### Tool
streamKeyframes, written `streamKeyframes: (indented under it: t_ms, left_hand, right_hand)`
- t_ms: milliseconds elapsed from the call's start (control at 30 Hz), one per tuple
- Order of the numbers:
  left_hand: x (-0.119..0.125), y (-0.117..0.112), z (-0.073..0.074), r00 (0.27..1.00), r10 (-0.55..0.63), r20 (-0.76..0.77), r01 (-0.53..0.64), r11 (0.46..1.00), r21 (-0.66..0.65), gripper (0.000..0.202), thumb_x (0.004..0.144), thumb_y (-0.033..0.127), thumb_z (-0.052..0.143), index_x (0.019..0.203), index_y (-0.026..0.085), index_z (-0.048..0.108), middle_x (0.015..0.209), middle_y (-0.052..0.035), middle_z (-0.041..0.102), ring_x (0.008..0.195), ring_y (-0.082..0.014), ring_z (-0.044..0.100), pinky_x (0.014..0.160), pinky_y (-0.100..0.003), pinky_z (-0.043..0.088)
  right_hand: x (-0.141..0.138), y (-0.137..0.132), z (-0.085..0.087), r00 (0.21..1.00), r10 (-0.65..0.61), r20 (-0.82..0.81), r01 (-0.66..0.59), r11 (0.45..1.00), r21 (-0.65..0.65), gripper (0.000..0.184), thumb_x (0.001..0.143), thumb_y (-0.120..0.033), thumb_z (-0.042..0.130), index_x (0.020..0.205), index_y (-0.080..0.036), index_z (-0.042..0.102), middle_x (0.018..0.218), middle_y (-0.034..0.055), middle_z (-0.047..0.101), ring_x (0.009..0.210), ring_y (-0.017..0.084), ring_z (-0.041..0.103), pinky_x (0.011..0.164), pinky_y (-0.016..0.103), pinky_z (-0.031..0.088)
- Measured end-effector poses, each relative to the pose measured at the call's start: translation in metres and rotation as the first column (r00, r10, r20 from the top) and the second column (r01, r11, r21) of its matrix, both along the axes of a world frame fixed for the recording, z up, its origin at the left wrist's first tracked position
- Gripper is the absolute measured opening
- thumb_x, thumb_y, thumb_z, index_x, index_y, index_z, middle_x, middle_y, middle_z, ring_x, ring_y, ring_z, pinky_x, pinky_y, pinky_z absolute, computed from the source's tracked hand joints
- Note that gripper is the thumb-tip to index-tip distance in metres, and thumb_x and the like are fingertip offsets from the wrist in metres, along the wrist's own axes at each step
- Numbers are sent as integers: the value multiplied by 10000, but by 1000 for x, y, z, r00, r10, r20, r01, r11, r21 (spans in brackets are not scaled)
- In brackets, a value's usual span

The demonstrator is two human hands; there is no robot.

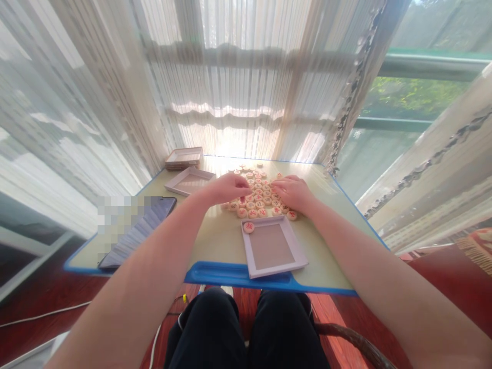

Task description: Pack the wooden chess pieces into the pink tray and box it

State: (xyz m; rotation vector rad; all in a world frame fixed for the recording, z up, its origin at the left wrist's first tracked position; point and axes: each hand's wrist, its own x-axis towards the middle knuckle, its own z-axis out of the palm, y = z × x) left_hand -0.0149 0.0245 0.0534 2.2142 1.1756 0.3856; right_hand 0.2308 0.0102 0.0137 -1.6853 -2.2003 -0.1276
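The left hand [229, 188] is half curled at the left side of a cluster of pieces [261, 212] on the table [215, 241]; I cannot tell whether it grips one. The right hand [294, 193] lies at their right side, fingers loosely bent; its hold is unclear too. Nearer the body, one red-marked piece [248, 227] sits at the tray's [248, 253] far left corner.

Sheer white striped curtains [238, 82] fill the upper frame; a flat, dark-edged rectangular device [142, 225] lies at left; a thin white cable [46, 315] crosses the lower left.
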Motion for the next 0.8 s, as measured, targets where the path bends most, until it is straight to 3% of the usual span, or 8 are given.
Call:
streamKeyframes:
  t_ms: [100, 233, 333, 633, 733, 800]
  left_hand:
    - [-1, 11, -14, 987, 158, -13, -147, 938, 313, 425, 777, 466, 521, 1082, 184, 615, 926, -54, 677, 739, -165, 583, 679, -291, 450]
    - [-5, 23, -26, 979, 197, -42, -156, 872, 464, 461, 777, 435, 534, 1153, 173, 575, 1042, -78, 653, 972, -229, 562, 873, -354, 447]
    - [-6, 26, -28, 976, 206, -72, -145, 858, 492, 422, 776, 450, 528, 1089, 180, 613, 1064, -80, 644, 1017, -235, 552, 914, -351, 438]
    - [-2, 28, -31, 964, 202, -171, -94, 866, 492, 392, 832, 494, 421, 915, 204, 672, 922, -64, 674, 884, -216, 605, 823, -332, 465]
    - [-2, 29, -32, 961, 204, -187, -89, 869, 488, 414, 844, 499, 401, 934, 204, 677, 924, -70, 682, 895, -219, 614, 837, -335, 466]
    - [-2, 29, -30, 961, 200, -192, -80, 862, 500, 447, 852, 505, 392, 1009, 193, 671, 1023, -87, 676, 981, -232, 602, 894, -344, 449]
  right_hand:
    - [-3, -4, 4, 999, 29, 37, -26, 998, -60, 353, 897, -351, 384, 1042, -279, 697, 1167, -7, 659, 1171, 251, 458, 1008, 417, 292]
    - [-2, -5, 6, 999, 27, 34, -25, 998, -51, 335, 886, -354, 411, 985, -247, 712, 1110, 34, 669, 1086, 239, 496, 952, 375, 341]
    - [0, -4, 4, 999, -23, 29, 23, 1000, -15, 348, 889, -363, 411, 1023, -226, 701, 1132, 61, 654, 1066, 248, 503, 935, 385, 355]
    - [3, -3, 2, 998, -65, 16, 65, 998, -15, 316, 885, -361, 433, 979, -231, 705, 1100, 54, 674, 1038, 248, 508, 914, 387, 364]
    - [7, -2, 0, 999, -48, -18, 49, 998, 25, 314, 873, -357, 456, 1006, -219, 704, 1109, 49, 672, 1020, 234, 518, 920, 359, 369]
    - [8, -2, 0, 999, -21, -27, 22, 999, 42, 349, 878, -360, 446, 1093, -216, 680, 1137, 49, 665, 1028, 231, 519, 935, 353, 362]
